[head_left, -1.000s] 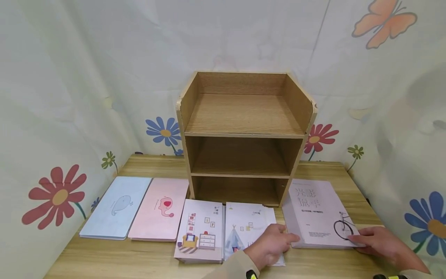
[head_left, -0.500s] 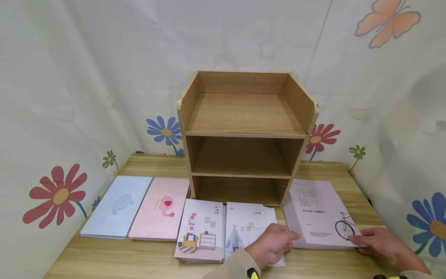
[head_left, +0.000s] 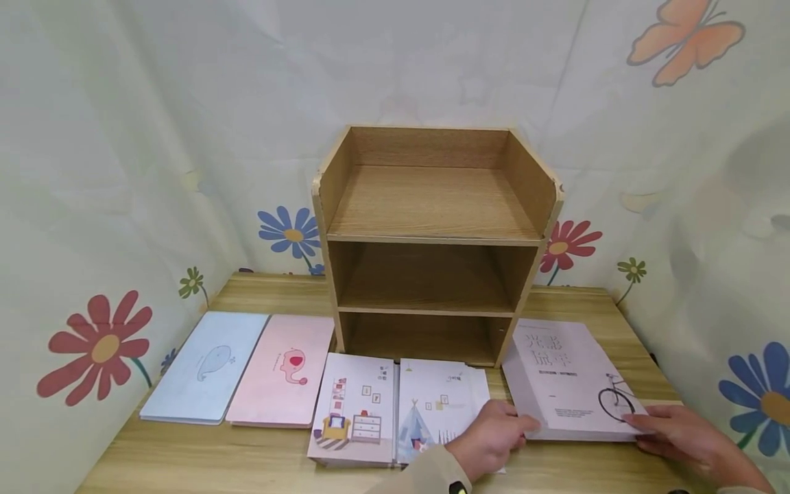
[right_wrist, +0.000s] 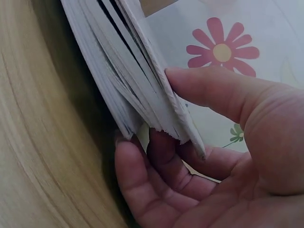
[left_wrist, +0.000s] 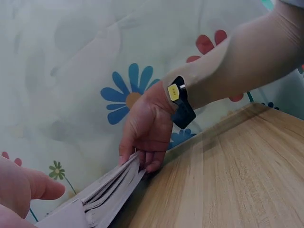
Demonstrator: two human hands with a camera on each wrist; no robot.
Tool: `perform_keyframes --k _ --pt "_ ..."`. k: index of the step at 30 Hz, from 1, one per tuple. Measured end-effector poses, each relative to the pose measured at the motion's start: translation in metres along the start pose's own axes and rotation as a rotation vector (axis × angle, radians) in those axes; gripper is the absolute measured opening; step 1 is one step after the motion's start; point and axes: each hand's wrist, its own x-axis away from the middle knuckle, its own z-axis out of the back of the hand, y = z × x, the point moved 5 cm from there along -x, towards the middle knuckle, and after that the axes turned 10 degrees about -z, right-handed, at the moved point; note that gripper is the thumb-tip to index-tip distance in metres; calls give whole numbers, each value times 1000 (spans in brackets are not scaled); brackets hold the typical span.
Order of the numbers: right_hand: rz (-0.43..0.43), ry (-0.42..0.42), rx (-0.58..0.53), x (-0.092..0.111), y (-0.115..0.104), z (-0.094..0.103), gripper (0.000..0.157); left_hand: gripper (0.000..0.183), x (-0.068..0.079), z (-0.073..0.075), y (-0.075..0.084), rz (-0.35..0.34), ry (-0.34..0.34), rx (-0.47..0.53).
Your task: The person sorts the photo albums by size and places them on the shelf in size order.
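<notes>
A thick book (head_left: 574, 384) with a pale cover and a bicycle drawing lies right of the wooden shelf. My left hand (head_left: 494, 439) holds its near left corner; the fingers beneath are hidden. In the left wrist view, part of this hand (left_wrist: 23, 190) shows at the left edge beside the book. At the near right corner, my right hand (head_left: 694, 439) pinches the book. Up close in the right wrist view, the thumb (right_wrist: 209, 88) presses the cover while the other fingers curl under the slightly fanned pages (right_wrist: 114, 66).
The three-level wooden shelf (head_left: 435, 240) stands behind. Two picture-covered book stacks (head_left: 358, 439) lie in front of it, the right one partly behind my left hand. A pink notebook (head_left: 280, 370) and a blue notebook (head_left: 206, 367) lie at the left of the table (head_left: 179, 453).
The book's near end has shifted slightly to the right, and both hands have moved with it. Everything else stays in place.
</notes>
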Motion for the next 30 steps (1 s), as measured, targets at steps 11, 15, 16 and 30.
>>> perform_keyframes --k 11,15,16,30 --pt "-19 -43 -175 3 8 -1 51 17 -4 -7 -4 -25 -4 -4" --pt "-37 -67 -249 3 11 -1 43 19 -7 -9 -10 9 13 109" --pt "-41 -70 -264 3 11 -1 44 19 -8 -9 -11 17 23 131" --pt "-36 -366 -536 5 22 0 22 22 -14 -14 -13 27 24 183"
